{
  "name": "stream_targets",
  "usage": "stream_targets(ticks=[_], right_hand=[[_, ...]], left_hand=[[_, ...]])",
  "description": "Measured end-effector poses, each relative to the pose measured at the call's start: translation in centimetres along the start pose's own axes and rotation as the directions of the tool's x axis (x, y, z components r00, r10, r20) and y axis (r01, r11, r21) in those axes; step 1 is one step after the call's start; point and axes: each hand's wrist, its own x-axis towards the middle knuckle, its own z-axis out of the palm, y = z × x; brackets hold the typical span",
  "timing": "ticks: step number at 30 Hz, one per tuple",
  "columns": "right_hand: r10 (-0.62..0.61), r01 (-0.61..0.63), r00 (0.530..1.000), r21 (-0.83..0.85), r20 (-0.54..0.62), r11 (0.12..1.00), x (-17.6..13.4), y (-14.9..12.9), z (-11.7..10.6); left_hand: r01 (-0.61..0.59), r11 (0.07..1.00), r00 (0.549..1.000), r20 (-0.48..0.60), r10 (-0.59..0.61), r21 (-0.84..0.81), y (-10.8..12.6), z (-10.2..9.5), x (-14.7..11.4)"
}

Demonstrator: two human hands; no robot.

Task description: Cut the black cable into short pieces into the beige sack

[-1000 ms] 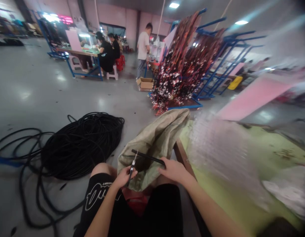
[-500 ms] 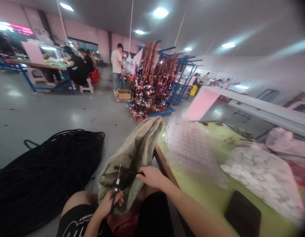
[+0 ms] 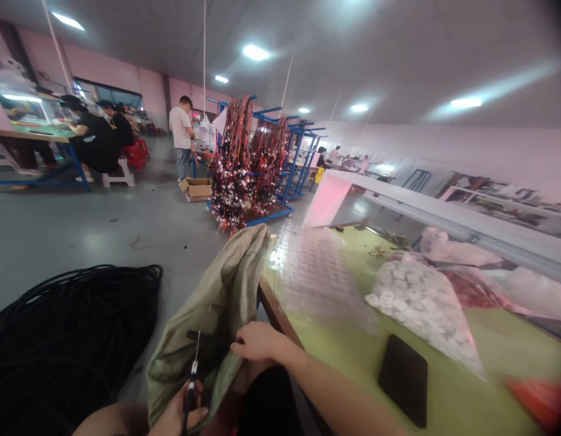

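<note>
In my left hand [image 3: 185, 409], low in the head view, a slim tool [image 3: 192, 375] points upward, with a black handle, a white collar and a thin metal tip. I cannot make out its exact kind. My right hand [image 3: 257, 342] is closed on a short black cord [image 3: 201, 336], whose free end points left. The tool's tip crosses in front of the cord; whether they touch is unclear. Behind and below both hands an olive woven sack [image 3: 221, 284] lies over my lap, its upper end leaning against the table corner.
A heap of black cord [image 3: 89, 327] lies on the floor at left. On the green table [image 3: 317, 315] are clear plastic wrap [image 3: 321, 272], a bag of white pieces [image 3: 417, 297] and a dark flat case [image 3: 404, 378]. A blue rack [image 3: 274, 212] and several people stand or sit farther off.
The view has turned rightward, so the surroundings sit farther left in the frame. Both hands keep their holds on the tool and the cord, and the tool still crosses the cord.
</note>
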Motion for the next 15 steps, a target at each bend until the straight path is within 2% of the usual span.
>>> stream_targets(ticks=[5, 8, 12, 15], right_hand=[[-0.088, 0.088, 0.992, -0.007, -0.091, 0.996, 0.3, 0.5, 0.5], [-0.09, 0.084, 0.984, -0.041, -0.153, 0.996, 0.2, 0.4, 0.6], [-0.099, 0.081, 0.97, -0.089, -0.221, 0.993, -0.2, -0.4, 0.7], [-0.127, 0.092, 0.955, -0.14, -0.269, 0.986, -0.5, -1.5, 0.8]], left_hand=[[-0.008, 0.999, 0.997, -0.077, 0.011, 0.048, 0.8, 0.3, -0.1], [-0.022, 0.991, 0.992, -0.119, 0.038, 0.132, 1.1, -0.2, 0.0], [-0.026, 0.969, 0.945, -0.311, 0.104, 0.244, 1.3, -1.1, 0.3], [-0.027, 0.959, 0.923, -0.361, 0.132, 0.282, 1.5, -1.3, 0.3]])
